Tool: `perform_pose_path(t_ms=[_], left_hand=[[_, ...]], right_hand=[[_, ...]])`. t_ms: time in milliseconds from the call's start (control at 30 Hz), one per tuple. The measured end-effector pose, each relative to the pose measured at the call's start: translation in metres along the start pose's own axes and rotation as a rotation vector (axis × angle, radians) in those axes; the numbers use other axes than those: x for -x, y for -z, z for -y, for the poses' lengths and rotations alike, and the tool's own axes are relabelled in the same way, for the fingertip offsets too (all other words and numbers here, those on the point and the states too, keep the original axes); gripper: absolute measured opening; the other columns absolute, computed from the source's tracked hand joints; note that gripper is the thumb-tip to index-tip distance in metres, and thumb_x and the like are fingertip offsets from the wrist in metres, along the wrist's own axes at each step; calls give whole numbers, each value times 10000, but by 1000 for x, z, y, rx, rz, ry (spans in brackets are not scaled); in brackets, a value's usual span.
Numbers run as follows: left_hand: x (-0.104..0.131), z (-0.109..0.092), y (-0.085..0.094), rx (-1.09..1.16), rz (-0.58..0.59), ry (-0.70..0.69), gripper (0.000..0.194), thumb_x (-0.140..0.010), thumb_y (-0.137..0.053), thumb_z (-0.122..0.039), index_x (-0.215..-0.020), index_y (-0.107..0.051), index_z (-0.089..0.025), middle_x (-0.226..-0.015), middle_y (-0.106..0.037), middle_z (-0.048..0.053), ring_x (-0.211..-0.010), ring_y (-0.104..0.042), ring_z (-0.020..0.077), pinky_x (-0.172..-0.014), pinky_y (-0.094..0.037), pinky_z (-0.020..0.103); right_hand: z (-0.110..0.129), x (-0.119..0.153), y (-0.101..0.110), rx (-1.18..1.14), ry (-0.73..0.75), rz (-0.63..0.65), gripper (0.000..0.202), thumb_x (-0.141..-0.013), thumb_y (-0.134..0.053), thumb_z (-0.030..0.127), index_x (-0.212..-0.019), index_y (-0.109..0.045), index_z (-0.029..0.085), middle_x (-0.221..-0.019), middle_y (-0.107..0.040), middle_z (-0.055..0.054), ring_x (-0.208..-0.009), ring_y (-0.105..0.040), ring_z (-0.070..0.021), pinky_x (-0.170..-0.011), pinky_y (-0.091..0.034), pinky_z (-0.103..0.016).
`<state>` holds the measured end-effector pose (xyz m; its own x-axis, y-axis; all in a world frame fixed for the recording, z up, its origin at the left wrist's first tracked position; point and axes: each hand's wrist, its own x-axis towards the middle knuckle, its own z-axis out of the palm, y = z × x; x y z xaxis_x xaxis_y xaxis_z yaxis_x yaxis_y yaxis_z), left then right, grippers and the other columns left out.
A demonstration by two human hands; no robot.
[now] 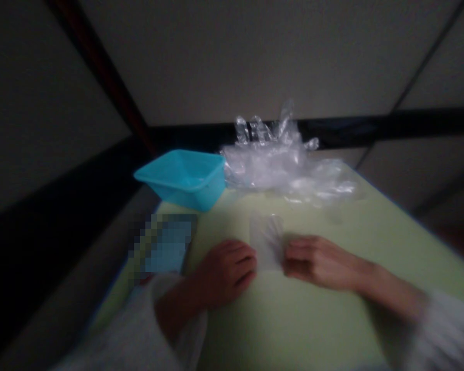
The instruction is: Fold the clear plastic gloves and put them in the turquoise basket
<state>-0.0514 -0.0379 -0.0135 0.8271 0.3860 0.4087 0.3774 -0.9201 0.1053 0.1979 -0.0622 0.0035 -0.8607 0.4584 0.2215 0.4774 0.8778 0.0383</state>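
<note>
Nearest the camera, 2 loose pale sleeves come in from the lower corners, the left sleeve [127, 335] and the right sleeve [448, 330]. Both lie over or beside a pale yellow-green surface [294, 330] with a blue edge.

The left hand [228, 273] is mostly closed, its back up and its fingers curled inward, with the fingertips at the left edge of a small clear plastic piece [267, 245]. The right hand [319, 263] faces it from the other side, its fingers bent and close together, with the fingertips at the right edge of the same piece. Blur hides whether either of the 2 hands pinches the plastic or only touches it.

The small clear plastic piece lies flat on the surface between the hands, roughly upright in the view, with creases in its upper right part. To the left, beyond the left forearm, a flat light-blue item with a dark border [169, 245] lies near the surface's left edge; it is pixelated, so what it is cannot be told.

Farther back on the left stands 1 turquoise plastic tub [212, 193], open side up. Just to its right, a crumpled heap of clear plastic gloves [268, 165] spreads across the far end of the surface, several glove fingers sticking up.

Behind everything, a dark horizontal band [193, 136] crosses a dim grey wall [235, 67], and a dark red strip [96, 56] slants down at the left.
</note>
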Motion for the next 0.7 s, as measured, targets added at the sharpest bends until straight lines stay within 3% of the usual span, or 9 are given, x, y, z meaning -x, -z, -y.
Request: perform_pose_path(t_ms=[433,700], left_hand=[[0,-1,0,-10,31,17,139,-860,-491,-188,-890,-625,-162,-903,-661,56,-874,-588,189,-825,-469,354],[-1,-5,-4,-63,9,26,159,-887,-459,-224,-906,-604,-163,-874,-646,64,-857,-584,193,-810,-477,352]], right_hand=[[9,-1,-14,118,-26,-81,258,-906,-465,129,-666,-547,173,-686,-547,-15,-657,-464,-148,-577,-296,-320],[1,-3,-7,-147,-150,-74,201,-869,-441,164,-692,-537,168,-699,-517,-18,-664,-460,-142,-602,-334,-277]])
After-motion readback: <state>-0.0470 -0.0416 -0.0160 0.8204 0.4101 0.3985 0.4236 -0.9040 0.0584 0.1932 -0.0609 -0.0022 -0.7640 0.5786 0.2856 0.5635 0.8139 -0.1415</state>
